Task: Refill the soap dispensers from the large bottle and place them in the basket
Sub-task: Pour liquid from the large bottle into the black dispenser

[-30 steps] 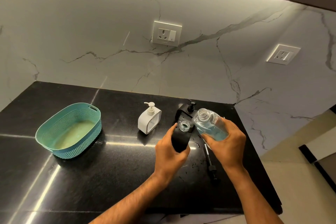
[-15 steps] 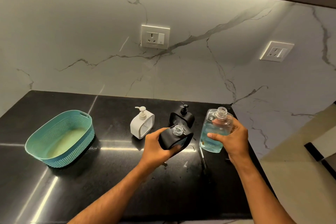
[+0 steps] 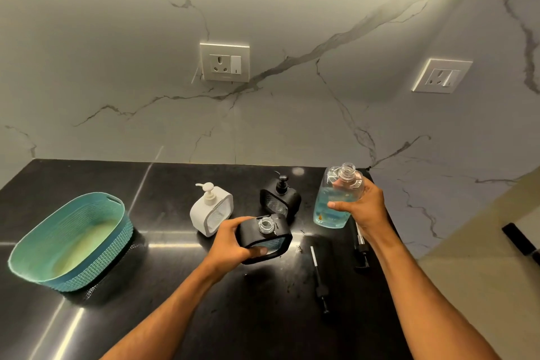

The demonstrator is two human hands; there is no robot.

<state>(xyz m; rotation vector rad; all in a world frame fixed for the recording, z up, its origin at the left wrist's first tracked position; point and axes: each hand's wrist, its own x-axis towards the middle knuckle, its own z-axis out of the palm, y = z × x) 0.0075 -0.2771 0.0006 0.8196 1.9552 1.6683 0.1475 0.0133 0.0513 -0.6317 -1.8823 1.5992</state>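
My left hand (image 3: pixel 230 242) grips a black soap dispenser (image 3: pixel 264 238) with its clear neck open and no pump on it, held just above the counter. To its right my right hand (image 3: pixel 361 207) holds the large clear bottle (image 3: pixel 333 199) of blue soap upright, its mouth uncapped. A white dispenser (image 3: pixel 211 209) and a second black dispenser (image 3: pixel 280 199), both with pumps on, stand behind on the black counter (image 3: pixel 175 286). The teal basket (image 3: pixel 70 240) sits at the left with nothing in it.
Two loose pump heads with tubes lie on the counter: one (image 3: pixel 318 278) in front of my right forearm, another (image 3: pixel 361 245) near the right edge. The counter ends at the right. Marble wall with two sockets behind.
The large bottle has gone from tilted over the black dispenser's neck to upright and off to the right. My left hand has lowered the dispenser and levelled it.
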